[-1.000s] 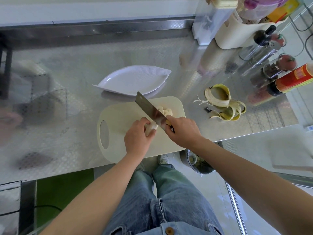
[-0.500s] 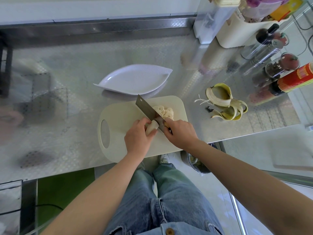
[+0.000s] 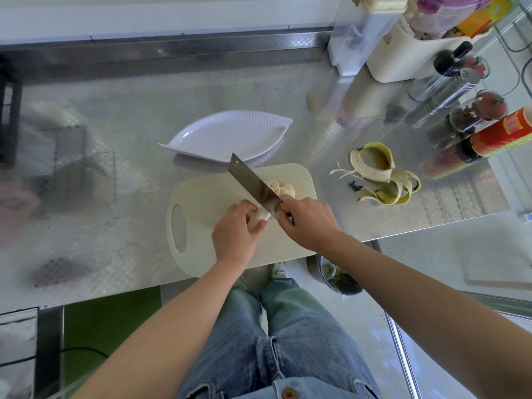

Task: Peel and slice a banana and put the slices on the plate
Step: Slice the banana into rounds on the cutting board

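Observation:
A short stub of peeled banana (image 3: 259, 218) lies on the cream cutting board (image 3: 207, 203), pinned by the fingers of my left hand (image 3: 234, 234). My right hand (image 3: 309, 221) grips the handle of a cleaver (image 3: 253, 187), whose blade stands tilted just to the right of the stub. Several cut slices (image 3: 280, 189) lie in a small heap behind the blade on the board's far right part. The white leaf-shaped plate (image 3: 230, 135) sits just beyond the board with nothing on it.
The banana peel (image 3: 380, 175) lies on the metal counter to the right of the board. Bottles, jars and a red can (image 3: 501, 133) crowd the right back corner with white containers (image 3: 403, 50). A bin (image 3: 341, 279) stands on the floor below the counter edge.
The cleaver came down through the banana half a second ago and has lifted again. The heap of slices has grown and the stub is shorter.

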A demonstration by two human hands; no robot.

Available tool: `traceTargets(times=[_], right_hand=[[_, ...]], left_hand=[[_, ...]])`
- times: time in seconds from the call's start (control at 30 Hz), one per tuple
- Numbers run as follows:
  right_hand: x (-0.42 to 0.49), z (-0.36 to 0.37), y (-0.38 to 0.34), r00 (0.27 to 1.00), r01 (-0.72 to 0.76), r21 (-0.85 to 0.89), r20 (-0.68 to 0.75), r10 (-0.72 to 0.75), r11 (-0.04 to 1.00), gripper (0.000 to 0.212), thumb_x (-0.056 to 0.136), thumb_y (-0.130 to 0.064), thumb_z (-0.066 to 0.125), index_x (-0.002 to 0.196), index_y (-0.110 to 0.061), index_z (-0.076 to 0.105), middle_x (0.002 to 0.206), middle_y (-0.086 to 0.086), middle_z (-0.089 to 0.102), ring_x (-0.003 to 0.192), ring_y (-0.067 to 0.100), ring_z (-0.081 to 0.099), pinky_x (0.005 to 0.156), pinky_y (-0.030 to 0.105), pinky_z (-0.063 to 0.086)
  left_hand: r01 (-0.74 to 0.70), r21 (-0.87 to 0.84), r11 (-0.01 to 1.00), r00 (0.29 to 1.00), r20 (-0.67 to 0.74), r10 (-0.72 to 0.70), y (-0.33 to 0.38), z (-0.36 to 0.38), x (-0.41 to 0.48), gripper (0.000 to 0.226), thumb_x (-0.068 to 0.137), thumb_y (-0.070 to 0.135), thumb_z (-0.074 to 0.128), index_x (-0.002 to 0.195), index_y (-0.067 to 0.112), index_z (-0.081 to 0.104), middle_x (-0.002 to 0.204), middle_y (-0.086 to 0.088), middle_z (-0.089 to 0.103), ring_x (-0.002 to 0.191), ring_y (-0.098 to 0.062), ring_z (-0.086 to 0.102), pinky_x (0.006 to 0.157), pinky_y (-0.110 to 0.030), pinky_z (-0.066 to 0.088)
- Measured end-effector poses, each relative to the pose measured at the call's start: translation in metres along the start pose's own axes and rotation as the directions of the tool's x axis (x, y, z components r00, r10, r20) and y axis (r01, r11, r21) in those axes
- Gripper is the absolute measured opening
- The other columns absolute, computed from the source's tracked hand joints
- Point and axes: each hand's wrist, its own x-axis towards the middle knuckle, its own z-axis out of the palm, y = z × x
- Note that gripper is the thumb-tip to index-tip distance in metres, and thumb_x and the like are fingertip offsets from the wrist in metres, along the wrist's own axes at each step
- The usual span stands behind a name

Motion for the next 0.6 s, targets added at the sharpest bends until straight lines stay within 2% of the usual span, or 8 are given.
traceTargets(times=[0.37,0.47,0.6], right_hand=[[-0.004,0.020,-0.004,0.997,-0.044,-0.001,0.058,0.044,0.999,0.025,0.099,-0.035,0.036,0.100,-0.013,0.050,0.066,0.003,0.047,0.057,0.025,0.043,0.056,0.029,0.032],[-0.005,0.015,-0.003,0.998,-0.037,-0.002,0.053,0.037,0.999,0.024,0.099,-0.035,0.036,0.095,-0.014,0.049,0.065,0.002,0.045,0.052,0.020,0.039,0.050,0.026,0.024],[-0.003,0.003,-0.004,0.999,-0.051,0.046,-0.012,0.052,0.998,0.018,0.095,-0.030,0.041,0.086,-0.014,0.044,0.066,0.009,0.054,0.058,0.030,0.044,0.054,0.030,0.027]], left_hand=[[0.005,0.016,1.000,1.000,0.023,-0.005,-0.002,0.001,0.001,0.026,0.079,0.041,0.071,0.099,0.028,0.059,0.086,0.008,0.057,0.072,-0.015,0.055,0.056,-0.026,0.036],[0.001,0.022,1.000,1.000,0.020,-0.001,-0.002,0.001,0.001,0.027,0.080,0.042,0.071,0.099,0.028,0.059,0.087,0.008,0.057,0.071,-0.013,0.053,0.056,-0.025,0.035],[-0.006,0.008,1.000,1.000,0.015,0.006,-0.002,0.000,0.001,0.027,0.080,0.040,0.071,0.100,0.027,0.060,0.088,0.007,0.058,0.072,-0.014,0.055,0.056,-0.025,0.036]])
